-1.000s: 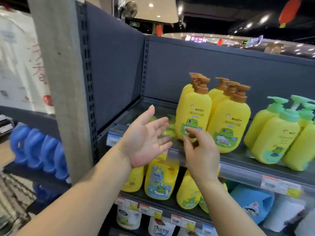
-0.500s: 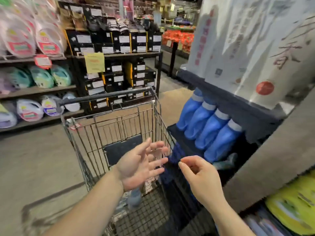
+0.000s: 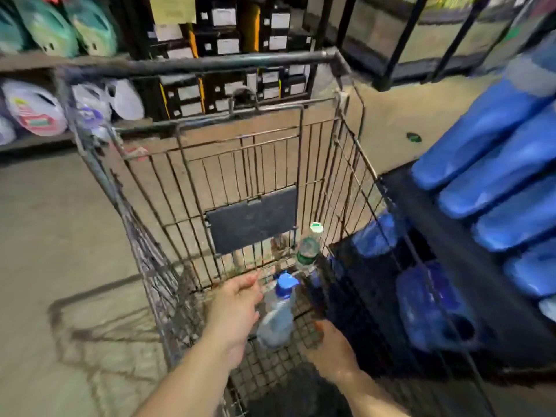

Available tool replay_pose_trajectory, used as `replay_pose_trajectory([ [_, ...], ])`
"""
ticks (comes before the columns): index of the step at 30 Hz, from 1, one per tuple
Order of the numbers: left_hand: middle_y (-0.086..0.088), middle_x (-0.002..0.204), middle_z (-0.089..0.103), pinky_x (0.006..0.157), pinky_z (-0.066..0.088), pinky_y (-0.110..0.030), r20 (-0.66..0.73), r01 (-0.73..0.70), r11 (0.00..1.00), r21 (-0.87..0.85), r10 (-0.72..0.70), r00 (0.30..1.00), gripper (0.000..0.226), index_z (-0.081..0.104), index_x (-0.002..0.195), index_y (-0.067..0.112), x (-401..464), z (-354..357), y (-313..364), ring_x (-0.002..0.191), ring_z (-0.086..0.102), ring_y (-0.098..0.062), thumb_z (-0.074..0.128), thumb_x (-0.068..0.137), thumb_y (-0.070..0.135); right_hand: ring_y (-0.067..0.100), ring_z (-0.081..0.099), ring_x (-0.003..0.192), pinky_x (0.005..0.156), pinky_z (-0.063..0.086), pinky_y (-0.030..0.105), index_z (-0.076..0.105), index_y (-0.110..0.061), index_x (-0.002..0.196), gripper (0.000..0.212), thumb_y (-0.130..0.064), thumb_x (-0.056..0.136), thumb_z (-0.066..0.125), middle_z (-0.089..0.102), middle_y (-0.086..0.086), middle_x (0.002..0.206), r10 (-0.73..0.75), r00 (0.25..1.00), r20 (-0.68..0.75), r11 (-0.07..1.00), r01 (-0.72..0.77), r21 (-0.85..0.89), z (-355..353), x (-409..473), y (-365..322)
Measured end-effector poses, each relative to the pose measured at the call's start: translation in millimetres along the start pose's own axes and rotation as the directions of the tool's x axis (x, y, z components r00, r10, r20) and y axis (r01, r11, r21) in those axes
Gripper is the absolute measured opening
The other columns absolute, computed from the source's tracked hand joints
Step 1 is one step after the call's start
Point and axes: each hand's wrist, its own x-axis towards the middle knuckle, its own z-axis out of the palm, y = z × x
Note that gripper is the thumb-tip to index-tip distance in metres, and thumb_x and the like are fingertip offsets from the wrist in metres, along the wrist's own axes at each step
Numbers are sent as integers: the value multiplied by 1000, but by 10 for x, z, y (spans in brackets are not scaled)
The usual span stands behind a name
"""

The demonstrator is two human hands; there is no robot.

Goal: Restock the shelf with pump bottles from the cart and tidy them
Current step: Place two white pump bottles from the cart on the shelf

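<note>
Head view: compared with a second ago, the gaze has swung from the shelf of yellow pump bottles down into the wire cart [image 3: 346, 152], which now fills the frame. Both hands have travelled with it and are lowered inside the basket. The left hand [image 3: 237, 311] is released, fingers spread, close beside a clear bottle with a blue cap [image 3: 278, 314] that stands on the mesh floor; contact is not visible. The right hand [image 3: 332, 350] is seen from the back, low over the mesh to the right of that bottle; its fingers are hidden, so its state cannot be told. A second clear bottle with a green-white cap [image 3: 308, 251] stands further in, against the cart's far wall. No yellow pump bottle is visible in the cart; the image is blurred, so the near corner stays unverified. Judgement: the cycle has switched from placing to fetching, and the stock may be exhausted. Blue bottles [image 3: 493, 164] on the adjacent rack to the right are outside the cart.
</note>
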Motion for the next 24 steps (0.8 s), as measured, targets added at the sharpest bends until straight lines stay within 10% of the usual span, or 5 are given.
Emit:
replay_pose_trajectory([
  [5, 9, 104, 62, 71, 48, -24, -46, 40, 998, -49, -42, 998, 22, 58, 98, 30, 338, -8, -215, 88, 58, -6, 50, 95, 10, 21, 57, 115, 95, 47, 28, 46, -18, 132, 73, -29, 69, 80, 60, 3, 123, 91, 990, 110, 992, -80, -97, 506, 509, 461],
  [10, 9, 111, 63, 71, 48, -24, -48, 80, 990, -114, -86, 995, 16, 60, 105, 28, 357, 2, -326, 95, 59, -6, 53, 95, 17, 4, 51, 88, 68, 42, 0, 47, -16, 125, 52, -4, 81, 71, 50, -8, 99, -19, 986, 163, 1000, 19, 1, 752, 750, 464],
  [14, 13, 102, 64, 80, 51, -28, -82, 73, 990, -119, -84, 993, 16, 64, 97, 32, 340, -34, -334, 92, 59, -5, 58, 92, 18, 23, 59, 103, 92, 54, 44, 54, -29, 109, 55, -3, 67, 80, 59, 1, 110, -70, 993, 90, 991, 59, 121, 1006, 950, 654],
  [18, 14, 105, 64, 87, 50, -32, -100, 34, 994, -105, -44, 994, 16, 64, 97, 34, 334, -34, -374, 98, 59, -6, 59, 92, 20, 1, 62, 84, 73, 51, 14, 53, -23, 109, 49, -14, 70, 81, 63, 6, 102, -33, 998, 55, 956, 16, 294, 1054, 939, 672],
  [24, 10, 116, 62, 100, 46, -39, -1, 1, 973, 230, -1, 1000, 18, 64, 101, 31, 221, 12, -371, 101, 57, -8, 55, 93, 17, 5, 66, 97, 68, 54, 16, 52, -34, 118, 74, -20, 57, 91, 66, -13, 111, -66, 994, 92, 906, 20, 424, 468, 342, 543],
])
